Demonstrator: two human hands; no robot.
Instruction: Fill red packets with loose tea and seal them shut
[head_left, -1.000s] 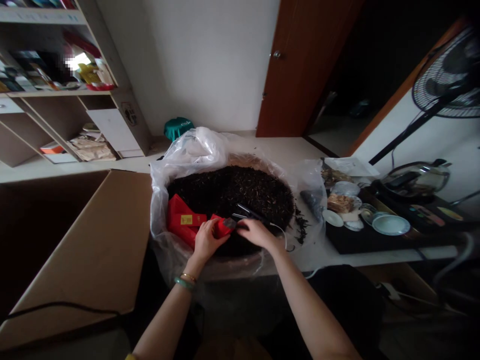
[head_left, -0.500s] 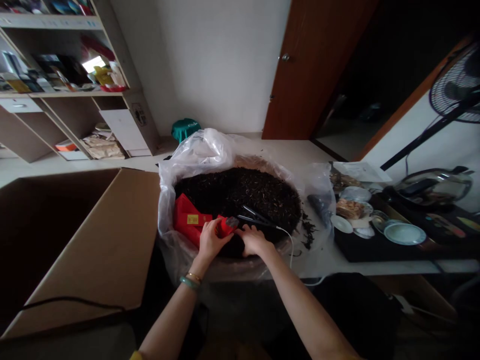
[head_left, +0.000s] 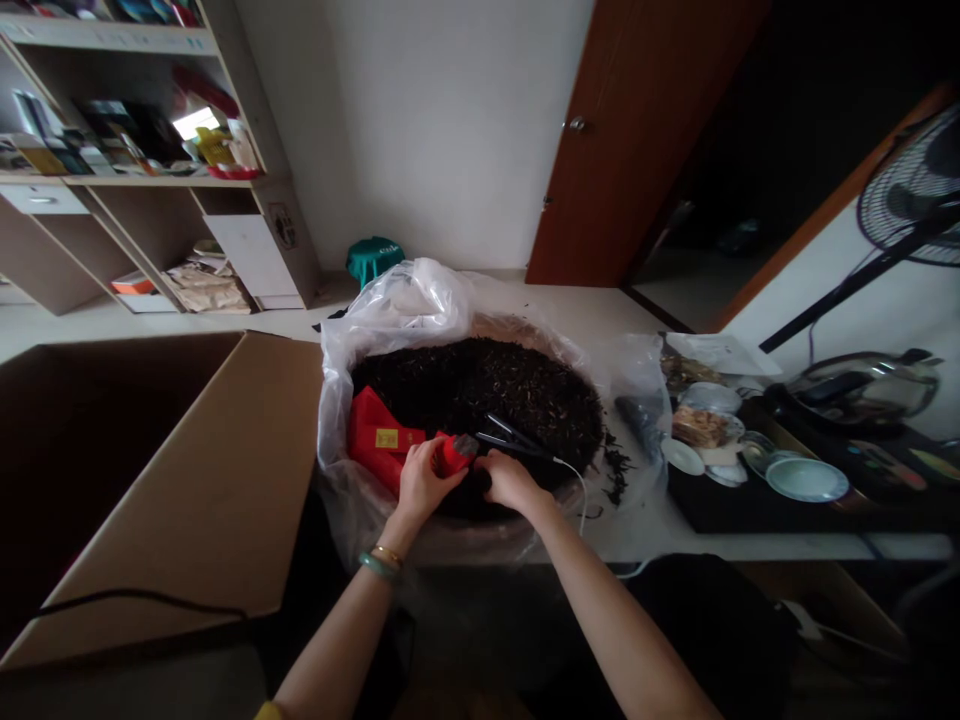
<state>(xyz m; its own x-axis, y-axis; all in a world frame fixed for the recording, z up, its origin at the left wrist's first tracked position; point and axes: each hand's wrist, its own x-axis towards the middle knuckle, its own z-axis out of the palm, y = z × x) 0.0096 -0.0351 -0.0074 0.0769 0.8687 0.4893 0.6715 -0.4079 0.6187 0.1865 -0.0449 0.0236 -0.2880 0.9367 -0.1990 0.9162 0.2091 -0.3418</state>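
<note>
My left hand [head_left: 424, 482] is closed around a small red packet [head_left: 452, 455], its dark grey end pointing right. My right hand [head_left: 511, 481] is beside that end, fingers curled together over dark loose tea leaves [head_left: 517, 375]; its fingertips are partly lost against them. The leaves fill a large clear plastic bag [head_left: 336, 390] with its mouth spread wide. Several red packets [head_left: 367, 425], one with a yellow label, lie on the leaves left of my left hand. A black hair-straightener-like clamp [head_left: 517, 440] with a white cord rests just beyond my right hand.
An open cardboard box [head_left: 277, 450] stands at the left. On the right are a pale bowl [head_left: 808, 480], small dishes, a glass kettle [head_left: 870, 390] and a fan [head_left: 911, 190]. Some leaves [head_left: 617, 468] are scattered beside the bag. Shelves [head_left: 247, 120] stand behind.
My right hand's fingers have drawn together among the tea leaves. My left hand keeps the small red packet in the same place. The camera view has shifted slightly.
</note>
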